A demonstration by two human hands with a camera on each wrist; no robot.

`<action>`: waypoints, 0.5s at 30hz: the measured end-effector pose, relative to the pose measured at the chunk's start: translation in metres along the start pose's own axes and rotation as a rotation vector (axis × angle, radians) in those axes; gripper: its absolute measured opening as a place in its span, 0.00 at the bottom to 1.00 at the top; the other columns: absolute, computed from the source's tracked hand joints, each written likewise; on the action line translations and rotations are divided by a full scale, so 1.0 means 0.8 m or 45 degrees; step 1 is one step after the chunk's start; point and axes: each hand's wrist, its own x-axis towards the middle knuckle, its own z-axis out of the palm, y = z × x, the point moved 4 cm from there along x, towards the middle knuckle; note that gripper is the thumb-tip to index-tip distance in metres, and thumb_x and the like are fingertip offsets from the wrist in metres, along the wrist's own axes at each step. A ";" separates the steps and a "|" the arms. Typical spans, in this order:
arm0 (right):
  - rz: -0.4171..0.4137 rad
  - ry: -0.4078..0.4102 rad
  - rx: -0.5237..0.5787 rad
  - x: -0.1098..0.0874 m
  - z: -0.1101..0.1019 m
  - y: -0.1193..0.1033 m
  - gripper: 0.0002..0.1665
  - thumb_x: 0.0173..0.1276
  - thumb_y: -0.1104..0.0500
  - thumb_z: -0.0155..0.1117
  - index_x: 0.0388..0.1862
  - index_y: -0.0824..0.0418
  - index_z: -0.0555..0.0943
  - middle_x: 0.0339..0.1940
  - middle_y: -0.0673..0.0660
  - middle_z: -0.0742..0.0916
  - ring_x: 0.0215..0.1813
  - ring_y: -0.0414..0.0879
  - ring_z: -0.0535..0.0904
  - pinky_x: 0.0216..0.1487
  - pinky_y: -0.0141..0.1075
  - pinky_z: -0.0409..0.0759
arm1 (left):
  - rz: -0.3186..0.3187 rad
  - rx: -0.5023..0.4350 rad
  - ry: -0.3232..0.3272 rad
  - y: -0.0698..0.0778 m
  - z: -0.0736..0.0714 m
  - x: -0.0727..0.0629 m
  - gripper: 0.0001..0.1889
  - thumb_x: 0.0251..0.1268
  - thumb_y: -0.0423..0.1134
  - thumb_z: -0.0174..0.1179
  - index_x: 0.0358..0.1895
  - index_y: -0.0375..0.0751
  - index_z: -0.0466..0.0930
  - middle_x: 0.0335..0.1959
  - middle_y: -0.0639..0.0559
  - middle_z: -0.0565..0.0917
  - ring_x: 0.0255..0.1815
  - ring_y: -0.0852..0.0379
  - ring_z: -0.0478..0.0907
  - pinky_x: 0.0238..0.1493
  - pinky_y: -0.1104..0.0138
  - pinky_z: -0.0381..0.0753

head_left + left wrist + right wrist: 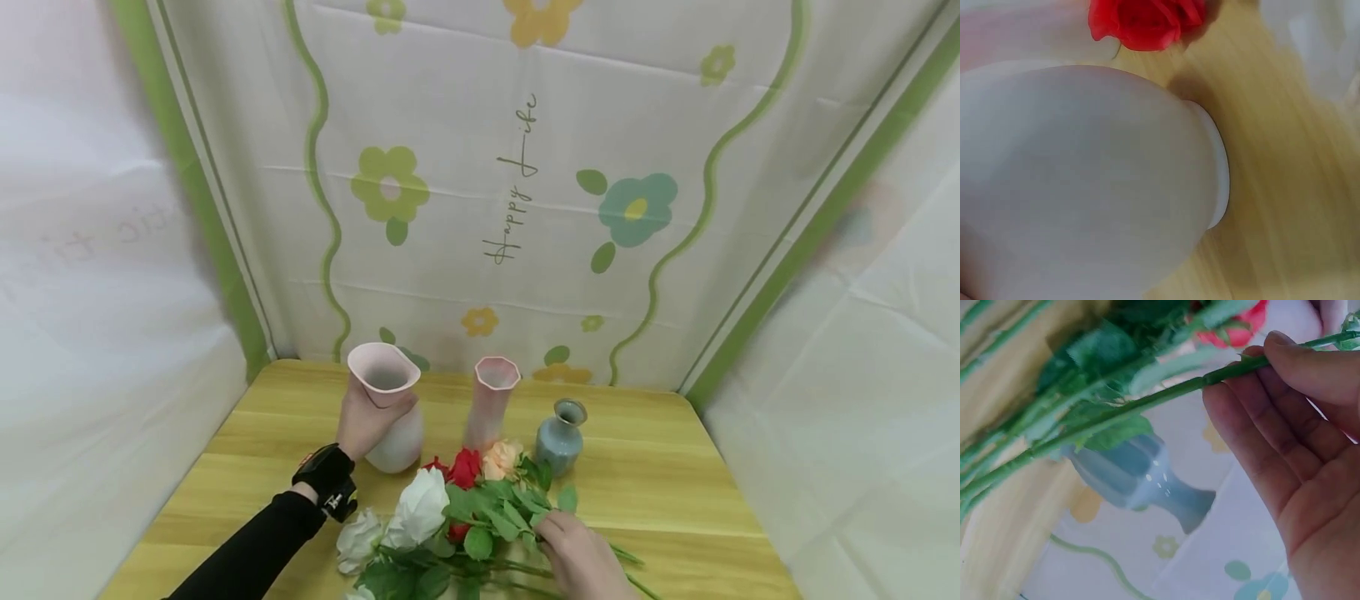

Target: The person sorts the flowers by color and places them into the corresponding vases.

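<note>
My left hand [369,423] grips the neck of a wide-mouthed white and pink vase [396,446]. Its rounded body and foot fill much of the left wrist view; whether the foot touches the table I cannot tell. Over the flower pile, my right hand [581,552] pinches a green stem [1147,400] between thumb and fingers, as the right wrist view shows. White roses [418,507], a red rose [466,468] and a peach rose [501,459] lie at the pile's left and far side. Which bloom belongs to the pinched stem is unclear.
A tall pink vase [491,408] stands at the middle back of the wooden table [637,467]. To its right is a small blue-grey vase [558,442], close to the leaves. White printed fabric [465,275] walls the back and both sides.
</note>
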 end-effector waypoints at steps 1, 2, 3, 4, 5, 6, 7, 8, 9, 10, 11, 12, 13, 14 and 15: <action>-0.008 0.052 -0.004 0.001 -0.003 0.001 0.17 0.49 0.72 0.77 0.34 0.56 0.82 0.33 0.46 0.81 0.34 0.40 0.79 0.29 0.27 0.78 | -0.003 0.001 0.006 0.000 0.000 0.000 0.47 0.47 0.44 0.79 0.68 0.46 0.57 0.56 0.47 0.74 0.53 0.50 0.74 0.52 0.52 0.75; -0.012 0.104 -0.015 0.001 -0.007 0.001 0.18 0.48 0.72 0.77 0.34 0.56 0.82 0.33 0.46 0.81 0.34 0.40 0.79 0.29 0.27 0.79 | -0.005 -0.001 0.012 0.002 0.000 -0.001 0.47 0.47 0.43 0.79 0.68 0.46 0.57 0.56 0.48 0.74 0.53 0.50 0.74 0.52 0.52 0.75; -0.010 0.148 -0.021 0.002 -0.010 0.001 0.19 0.47 0.73 0.77 0.34 0.56 0.83 0.33 0.45 0.81 0.34 0.39 0.79 0.29 0.27 0.79 | -0.006 0.000 0.015 0.005 -0.001 -0.001 0.47 0.48 0.42 0.79 0.68 0.45 0.57 0.56 0.47 0.73 0.53 0.50 0.74 0.52 0.52 0.75; -0.008 0.184 -0.025 0.003 -0.012 0.002 0.19 0.47 0.73 0.77 0.34 0.55 0.83 0.32 0.44 0.81 0.34 0.39 0.79 0.29 0.27 0.79 | 0.000 -0.008 0.016 0.009 -0.001 -0.003 0.46 0.48 0.41 0.78 0.69 0.44 0.57 0.57 0.46 0.73 0.53 0.49 0.74 0.53 0.52 0.75; -0.006 0.213 -0.024 0.004 -0.014 0.002 0.19 0.46 0.73 0.77 0.34 0.55 0.83 0.32 0.44 0.81 0.34 0.39 0.79 0.29 0.28 0.79 | 0.011 -0.016 0.019 0.015 -0.002 -0.004 0.46 0.49 0.39 0.78 0.68 0.42 0.57 0.57 0.44 0.73 0.53 0.48 0.74 0.52 0.51 0.75; -0.001 0.237 -0.016 0.006 -0.016 0.002 0.19 0.46 0.74 0.77 0.34 0.56 0.83 0.32 0.44 0.82 0.33 0.39 0.79 0.29 0.28 0.79 | 0.025 -0.019 0.021 0.022 -0.002 -0.005 0.45 0.49 0.38 0.78 0.68 0.40 0.58 0.56 0.42 0.74 0.53 0.47 0.74 0.52 0.50 0.75; 0.004 0.260 -0.013 0.007 -0.018 0.002 0.19 0.45 0.74 0.77 0.34 0.56 0.84 0.32 0.45 0.82 0.34 0.39 0.79 0.30 0.28 0.79 | 0.038 -0.021 0.021 0.029 -0.002 -0.007 0.45 0.49 0.36 0.77 0.68 0.38 0.58 0.56 0.40 0.74 0.53 0.45 0.74 0.52 0.49 0.75; 0.013 0.276 -0.014 0.008 -0.020 0.002 0.19 0.45 0.74 0.77 0.34 0.57 0.84 0.32 0.45 0.82 0.34 0.39 0.79 0.31 0.28 0.80 | 0.054 -0.024 0.020 0.036 -0.003 -0.009 0.44 0.49 0.35 0.77 0.68 0.36 0.58 0.56 0.38 0.74 0.53 0.44 0.74 0.52 0.49 0.75; 0.017 0.291 -0.012 0.009 -0.022 0.002 0.19 0.45 0.74 0.77 0.34 0.57 0.84 0.32 0.45 0.83 0.34 0.39 0.79 0.32 0.27 0.80 | 0.066 -0.028 0.016 0.043 -0.003 -0.010 0.44 0.49 0.34 0.77 0.68 0.34 0.58 0.56 0.37 0.74 0.52 0.42 0.74 0.51 0.48 0.75; 0.021 0.306 -0.013 0.010 -0.023 0.001 0.18 0.45 0.74 0.77 0.34 0.58 0.84 0.32 0.45 0.83 0.33 0.38 0.79 0.32 0.27 0.80 | 0.075 -0.032 0.010 0.049 -0.003 -0.012 0.44 0.49 0.33 0.76 0.67 0.32 0.58 0.56 0.35 0.73 0.52 0.42 0.74 0.51 0.48 0.75; 0.026 0.320 -0.011 0.010 -0.025 0.001 0.18 0.45 0.74 0.76 0.34 0.58 0.85 0.32 0.46 0.83 0.33 0.38 0.79 0.33 0.27 0.80 | 0.078 -0.029 0.006 0.053 -0.003 -0.013 0.43 0.49 0.32 0.76 0.67 0.32 0.59 0.56 0.35 0.74 0.52 0.42 0.74 0.51 0.48 0.75; 0.033 0.336 -0.014 0.011 -0.026 0.001 0.18 0.45 0.74 0.76 0.34 0.58 0.84 0.32 0.45 0.83 0.33 0.38 0.79 0.33 0.26 0.80 | 0.076 -0.024 0.002 0.056 -0.003 -0.013 0.43 0.49 0.32 0.76 0.67 0.31 0.58 0.56 0.35 0.73 0.52 0.43 0.75 0.51 0.49 0.75; 0.036 0.352 -0.021 0.011 -0.027 0.000 0.18 0.44 0.74 0.76 0.33 0.58 0.84 0.32 0.45 0.83 0.33 0.37 0.79 0.33 0.26 0.80 | 0.074 -0.022 -0.003 0.058 -0.003 -0.014 0.43 0.50 0.32 0.76 0.67 0.31 0.58 0.56 0.35 0.73 0.53 0.43 0.74 0.52 0.50 0.75; 0.040 0.369 -0.025 0.012 -0.028 0.000 0.18 0.44 0.74 0.77 0.33 0.58 0.84 0.32 0.45 0.83 0.33 0.37 0.79 0.33 0.25 0.80 | 0.072 -0.018 -0.006 0.059 -0.002 -0.015 0.43 0.50 0.32 0.76 0.67 0.31 0.58 0.56 0.35 0.73 0.53 0.44 0.74 0.52 0.51 0.75; 0.043 0.388 -0.028 0.012 -0.030 -0.001 0.19 0.43 0.74 0.77 0.33 0.58 0.84 0.32 0.45 0.83 0.33 0.37 0.79 0.33 0.25 0.79 | 0.069 -0.019 -0.009 0.059 -0.002 -0.015 0.43 0.50 0.32 0.76 0.67 0.31 0.58 0.56 0.35 0.73 0.53 0.44 0.74 0.52 0.51 0.75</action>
